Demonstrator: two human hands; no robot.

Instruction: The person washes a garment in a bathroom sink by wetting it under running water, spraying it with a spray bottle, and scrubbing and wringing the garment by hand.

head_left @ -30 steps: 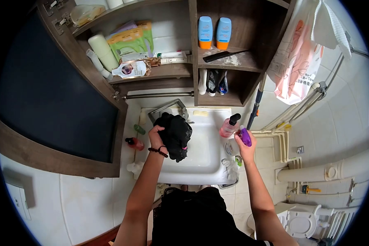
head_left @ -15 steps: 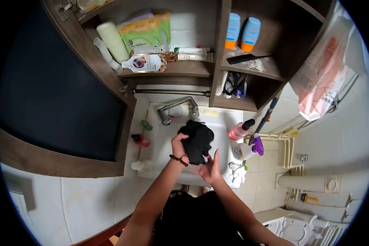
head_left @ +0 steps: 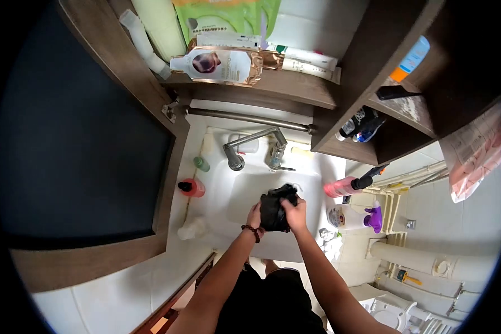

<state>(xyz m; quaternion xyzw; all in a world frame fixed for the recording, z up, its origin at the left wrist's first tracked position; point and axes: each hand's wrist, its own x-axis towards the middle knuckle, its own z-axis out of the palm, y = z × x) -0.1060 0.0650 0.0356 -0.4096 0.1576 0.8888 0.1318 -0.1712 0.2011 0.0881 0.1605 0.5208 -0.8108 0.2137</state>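
A bunched black cloth (head_left: 276,210) is held between both hands over the front part of the white sink (head_left: 220,192); its exact kind does not show. My left hand (head_left: 254,216), with a dark bead bracelet at the wrist, grips the cloth's left side. On the right side, my right hand (head_left: 295,214) is closed on it, the thumb lying over the top. Behind the cloth stands the metal faucet (head_left: 236,161), its spout bent to the left. The undersides of the cloth and several fingertips are hidden.
Left of the basin stand a red bottle (head_left: 192,188) and a small green bottle (head_left: 201,163). A pink bottle (head_left: 340,187) and a purple-topped spray bottle (head_left: 348,216) are on the right rim. The open cabinet door (head_left: 83,133) and wooden shelves (head_left: 256,92) hang close above.
My right hand, open below the cloth before, has risen and closed on its right side. The cloth is more compact and nearer the front. The view has shifted and tilted.
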